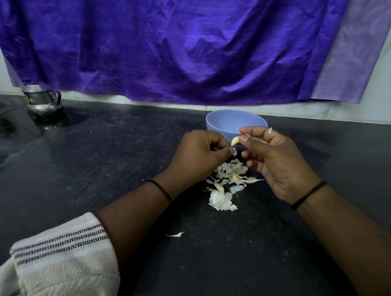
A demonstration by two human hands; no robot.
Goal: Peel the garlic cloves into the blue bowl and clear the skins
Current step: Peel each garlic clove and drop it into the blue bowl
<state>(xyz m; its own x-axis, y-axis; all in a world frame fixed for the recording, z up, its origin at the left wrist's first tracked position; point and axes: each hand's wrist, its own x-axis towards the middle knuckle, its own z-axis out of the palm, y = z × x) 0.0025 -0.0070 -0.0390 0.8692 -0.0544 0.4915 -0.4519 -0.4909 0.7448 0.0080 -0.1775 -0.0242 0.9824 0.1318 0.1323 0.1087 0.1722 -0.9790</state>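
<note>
Far left: steel jug on dark counter, not involved. Left hand curled, fingertips pinching scrap of skin. Right hand thumb and forefinger pinching garlic clove, other fingers loose. Clove looks bare, right in front of blue bowl. Skin pile on counter below the hands. Tip imo: drop scrap onto pile, check clove for leftover film, then reach over rim and release low so it doesn't bounce out.
</note>
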